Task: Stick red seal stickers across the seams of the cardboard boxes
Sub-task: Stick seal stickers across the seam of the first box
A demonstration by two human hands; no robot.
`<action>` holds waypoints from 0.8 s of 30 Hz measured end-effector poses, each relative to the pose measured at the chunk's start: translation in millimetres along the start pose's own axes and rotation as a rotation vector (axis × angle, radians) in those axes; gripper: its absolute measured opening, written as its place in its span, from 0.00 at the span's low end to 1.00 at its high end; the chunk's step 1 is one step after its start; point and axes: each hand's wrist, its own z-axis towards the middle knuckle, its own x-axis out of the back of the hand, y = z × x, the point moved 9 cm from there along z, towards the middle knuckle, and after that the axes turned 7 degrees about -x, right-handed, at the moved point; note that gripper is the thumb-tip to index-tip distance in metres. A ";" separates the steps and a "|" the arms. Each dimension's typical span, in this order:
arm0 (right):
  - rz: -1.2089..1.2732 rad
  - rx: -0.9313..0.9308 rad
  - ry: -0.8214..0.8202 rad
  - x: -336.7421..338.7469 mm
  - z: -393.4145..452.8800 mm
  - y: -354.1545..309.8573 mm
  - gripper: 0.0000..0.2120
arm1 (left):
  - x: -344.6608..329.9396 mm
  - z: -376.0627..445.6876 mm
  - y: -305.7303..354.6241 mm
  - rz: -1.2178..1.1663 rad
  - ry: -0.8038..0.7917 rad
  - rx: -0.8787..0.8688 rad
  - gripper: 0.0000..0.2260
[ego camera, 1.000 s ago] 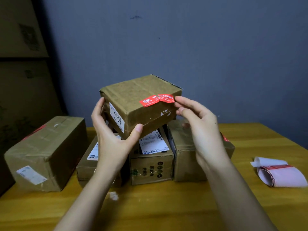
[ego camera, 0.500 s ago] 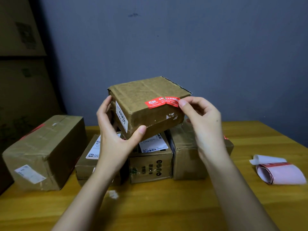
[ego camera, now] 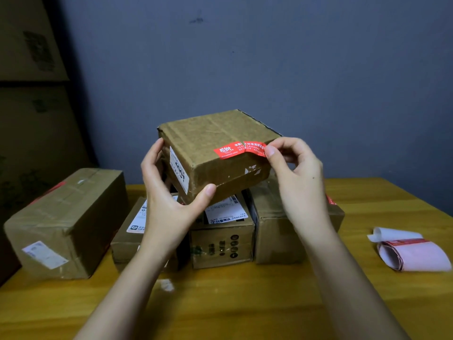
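Note:
My left hand grips the near left corner of a small brown cardboard box, held tilted above the other boxes. A red seal sticker with white print lies along the box's front top edge. Its right end is lifted and wrinkled. My right hand pinches that right end between thumb and forefinger at the box's right corner.
Three boxes stand side by side on the yellow wooden table under the held box. A longer taped box lies at the left. A roll of sticker backing rests at the right. A grey wall is behind.
My right hand went from flat fingers beside the sticker to pinching its right end. The held box shifted slightly right and up.

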 end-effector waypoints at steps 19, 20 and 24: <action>0.325 -0.184 -0.103 -0.4 2.1 6.4 0.08 | 3.1 0.5 3.0 0.073 0.010 -0.020 0.46; 0.340 -0.205 -0.111 -1.4 2.2 7.7 0.08 | 3.4 0.7 4.5 0.082 0.005 -0.029 0.46; 0.400 -0.275 -0.151 -5.2 2.4 13.3 0.09 | 3.6 1.4 14.8 0.128 -0.015 -0.101 0.48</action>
